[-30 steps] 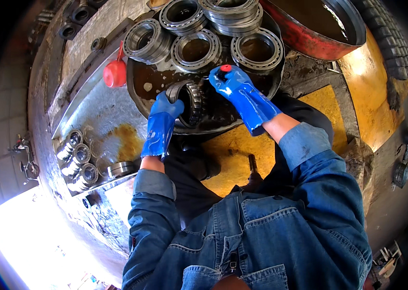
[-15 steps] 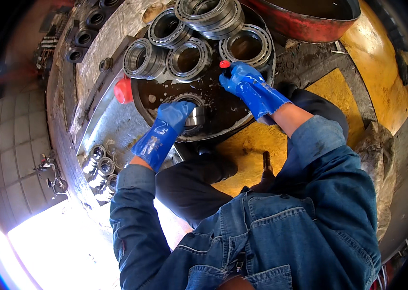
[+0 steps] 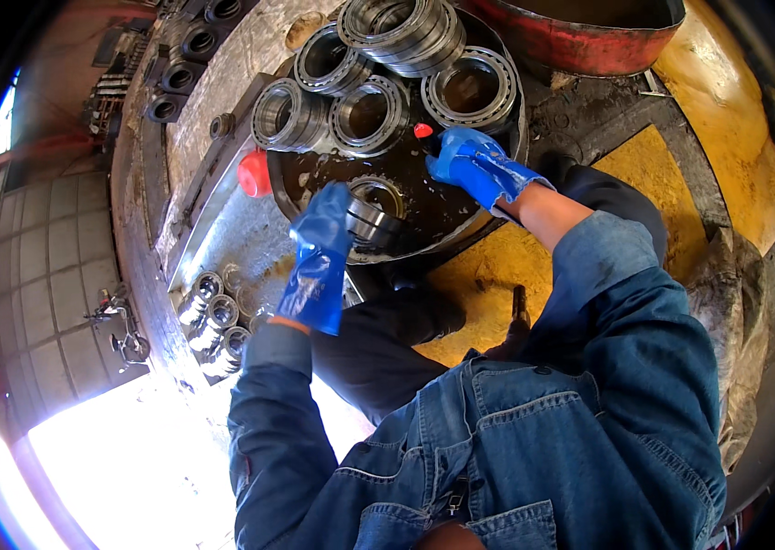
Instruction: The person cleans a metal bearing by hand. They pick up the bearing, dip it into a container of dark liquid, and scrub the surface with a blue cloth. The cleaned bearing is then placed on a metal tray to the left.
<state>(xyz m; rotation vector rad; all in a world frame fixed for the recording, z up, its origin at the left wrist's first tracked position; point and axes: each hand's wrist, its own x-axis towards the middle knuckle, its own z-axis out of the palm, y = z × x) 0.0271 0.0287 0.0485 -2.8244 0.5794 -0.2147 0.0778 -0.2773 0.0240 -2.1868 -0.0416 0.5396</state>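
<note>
My left hand, in a blue rubber glove, grips the left edge of a shiny steel bearing ring. The ring sits tilted at the near side of a round dark pan with wet, oily liquid in it. My right hand, gloved the same way, is closed around a black handle with a red end; the rest of that tool is hidden. Behind the hands, several roller bearings stand in the pan, among them one at the right and a stack at the back.
A red round object lies left of the pan. Several small bearings are lined up on a metal sheet. A red-sided tub stands at the back right. Yellow sheeting covers part of the floor.
My left hand has shifted to the ring's left side, and the ring has tilted to show its outer face. The right hand has moved slightly right and down. The view has shifted a little.
</note>
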